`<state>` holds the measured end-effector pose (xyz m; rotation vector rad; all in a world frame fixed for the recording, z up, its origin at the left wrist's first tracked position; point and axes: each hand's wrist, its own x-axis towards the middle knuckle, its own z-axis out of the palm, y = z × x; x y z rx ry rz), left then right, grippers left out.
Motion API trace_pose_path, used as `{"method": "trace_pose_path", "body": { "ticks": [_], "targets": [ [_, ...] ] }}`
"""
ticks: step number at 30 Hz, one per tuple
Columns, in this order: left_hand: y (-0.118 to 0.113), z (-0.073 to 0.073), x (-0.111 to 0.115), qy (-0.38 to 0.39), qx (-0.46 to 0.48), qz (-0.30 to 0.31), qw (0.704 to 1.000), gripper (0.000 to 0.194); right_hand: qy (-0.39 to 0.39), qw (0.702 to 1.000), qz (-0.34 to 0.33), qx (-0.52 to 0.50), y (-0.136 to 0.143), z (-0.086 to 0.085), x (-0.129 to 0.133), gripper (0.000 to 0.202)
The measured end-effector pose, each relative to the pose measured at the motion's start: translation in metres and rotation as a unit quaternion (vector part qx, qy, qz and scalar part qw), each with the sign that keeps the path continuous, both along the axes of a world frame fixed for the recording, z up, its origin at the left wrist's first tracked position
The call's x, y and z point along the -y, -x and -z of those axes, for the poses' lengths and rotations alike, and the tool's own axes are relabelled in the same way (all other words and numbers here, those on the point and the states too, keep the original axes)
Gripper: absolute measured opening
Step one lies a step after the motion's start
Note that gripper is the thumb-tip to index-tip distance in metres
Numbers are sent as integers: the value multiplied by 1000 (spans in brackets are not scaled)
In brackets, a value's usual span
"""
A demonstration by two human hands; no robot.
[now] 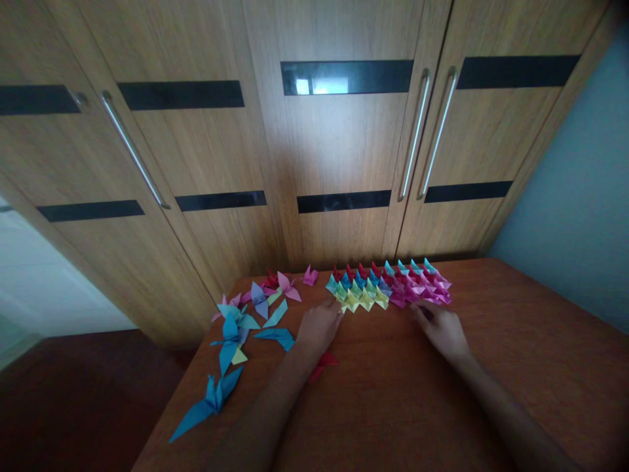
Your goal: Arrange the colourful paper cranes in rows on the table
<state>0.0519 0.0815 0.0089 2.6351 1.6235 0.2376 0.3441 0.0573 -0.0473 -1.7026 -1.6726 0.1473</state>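
Observation:
Rows of folded paper pieces stand packed together near the table's far edge: yellow ones in front at the left, magenta ones at the right, with blue, green and red ones behind. My left hand is at the front left corner of this block, its fingertips beside a yellow piece; whether they grip it is unclear. At the block's front right my right hand has its thumb and forefinger a little apart, close to the magenta pieces, with nothing visible between them.
Loose paper cranes lie along the left of the wooden table, among them a large blue one, a purple one and a pink one. A red one is partly under my left forearm. Behind rises a wooden wardrobe.

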Motion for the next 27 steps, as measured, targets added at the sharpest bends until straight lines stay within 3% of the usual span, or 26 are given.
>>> {"method": "trace_pose_path", "body": {
  "ticks": [4,8,13,17,22,24,27],
  "targets": [
    [10,-7,16,-10,13,-5,1000,22,-22,1000,-18,-12,9,-5,4,32],
    [27,-9,45,-12,33,29,999,23,-18,998,-53,-40,35,-13,14,28],
    [44,3,84,9,60,78,995,23,39,984,-171,-34,98,-21,34,20],
    [47,16,103,13,64,74,995,20,79,969,-233,11,149,-22,46,17],
    [60,13,111,-4,74,41,996,22,86,969,-227,43,179,-18,48,14],
    [79,7,113,-42,90,4,995,23,76,971,-221,50,181,-16,48,13],
    [126,-4,119,-154,120,-97,976,23,74,970,-223,58,180,-15,49,13]
  ]
}}
